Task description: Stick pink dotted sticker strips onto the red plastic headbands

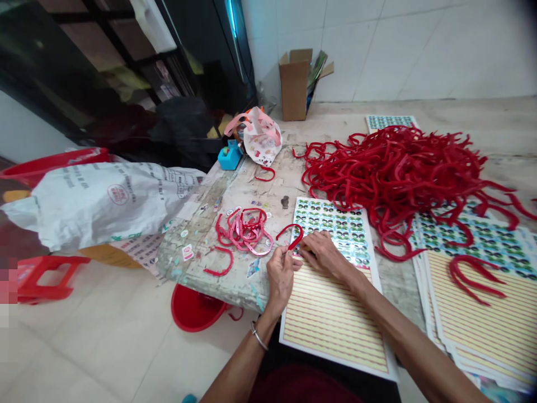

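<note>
A curved red band [297, 230], perhaps a headband, is pinched between the thumb and fingers of my left hand [280, 275]. Its free arc rises above that hand. My right hand [322, 252] has its fingers bent and drawn together beside the band, over a sticker sheet [335, 319]. Whatever sits under those fingertips is hidden. The sheet has rows of small green, blue and black pictures at its top and yellow stripes below, and it juts over the table's front edge. Left of my hands lies a small pile of red bands with pink printed faces [245, 230].
A big heap of red bands [394, 168] covers the back right. More sticker sheets [482, 313] are stacked at right, bands on top. A cardboard box [293, 87], a patterned bag [263, 140] and a blue tape dispenser [229, 158] stand behind. A red bucket [188, 313] is below the table [197, 268].
</note>
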Motion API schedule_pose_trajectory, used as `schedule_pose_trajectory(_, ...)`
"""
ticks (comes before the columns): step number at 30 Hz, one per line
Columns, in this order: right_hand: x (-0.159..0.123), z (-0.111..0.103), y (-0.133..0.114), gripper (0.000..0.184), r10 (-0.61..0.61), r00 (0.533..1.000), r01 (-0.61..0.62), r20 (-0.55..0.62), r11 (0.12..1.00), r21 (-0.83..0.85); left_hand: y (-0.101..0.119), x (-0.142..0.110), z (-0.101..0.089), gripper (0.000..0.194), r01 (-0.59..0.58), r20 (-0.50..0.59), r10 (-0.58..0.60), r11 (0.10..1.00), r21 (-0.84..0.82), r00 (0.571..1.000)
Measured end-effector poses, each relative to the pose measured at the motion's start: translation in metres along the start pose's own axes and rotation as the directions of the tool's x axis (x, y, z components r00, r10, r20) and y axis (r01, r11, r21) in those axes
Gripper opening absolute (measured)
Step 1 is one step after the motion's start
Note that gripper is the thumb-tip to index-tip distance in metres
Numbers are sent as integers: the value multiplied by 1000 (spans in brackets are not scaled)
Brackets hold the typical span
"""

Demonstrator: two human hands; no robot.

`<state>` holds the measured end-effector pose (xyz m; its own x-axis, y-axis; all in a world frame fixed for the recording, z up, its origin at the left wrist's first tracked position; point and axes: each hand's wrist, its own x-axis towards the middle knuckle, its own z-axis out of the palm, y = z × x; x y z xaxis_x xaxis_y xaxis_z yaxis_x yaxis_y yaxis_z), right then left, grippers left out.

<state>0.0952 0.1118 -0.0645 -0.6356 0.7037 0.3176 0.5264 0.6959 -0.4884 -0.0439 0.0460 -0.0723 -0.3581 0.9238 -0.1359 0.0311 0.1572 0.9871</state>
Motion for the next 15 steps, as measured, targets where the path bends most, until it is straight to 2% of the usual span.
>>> schedule_pose_trajectory(6,0,5,-5,9,75,989,-50,-124,980,193,0,0,0,15,-7,8,7,1000,11,1000)
schedule_pose_trajectory(9,-2,-5,-4,11,190,952,-99,-240,933,347,-1,0,1,14,-13,11,13,1000,8,1000)
schedule_pose_trajectory(11,-5,-26,3,9,290,891,-111,-348,885,452,-1,0,1,14,-16,15,16,1000,1,1000)
schedule_pose_trajectory(12,-7,-41,8,9,337,844,-99,-418,863,496,-1,-1,1,14,-18,16,18,1000,-3,1000)
schedule_pose_trajectory(15,-16,-102,22,6,445,633,-2,-633,819,574,-1,-2,2,15,-23,10,23,1000,-15,1000)
